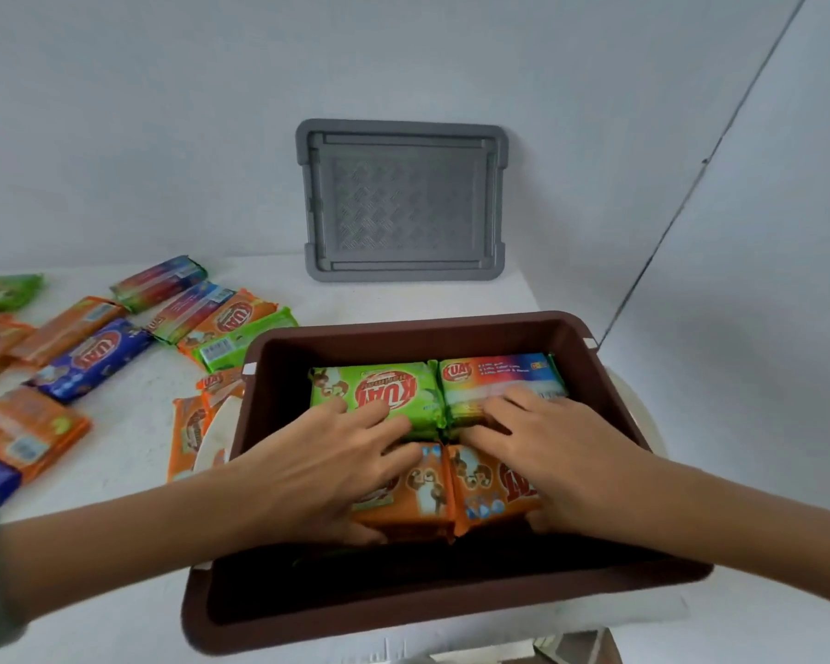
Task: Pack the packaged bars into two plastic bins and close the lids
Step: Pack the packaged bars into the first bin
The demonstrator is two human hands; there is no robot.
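Note:
A brown plastic bin (432, 611) stands open in front of me. Inside lie packaged bars: a green pack (384, 385), a rainbow pack (494, 373), and two orange packs (422, 496) (492, 491) nearer me. My left hand (327, 467) rests flat, fingers spread, over the green pack and the left orange pack. On the right, my right hand (552, 448) presses on the rainbow pack and the right orange pack. Neither hand grips a pack. More loose bars (92, 357) lie scattered on the white table to the left.
A grey lid (401, 198) leans upright against the back wall behind the bin. Two orange packs (192, 433) lie beside the bin's left wall, next to a pale curved object (221, 428). The table edge runs along the bottom right.

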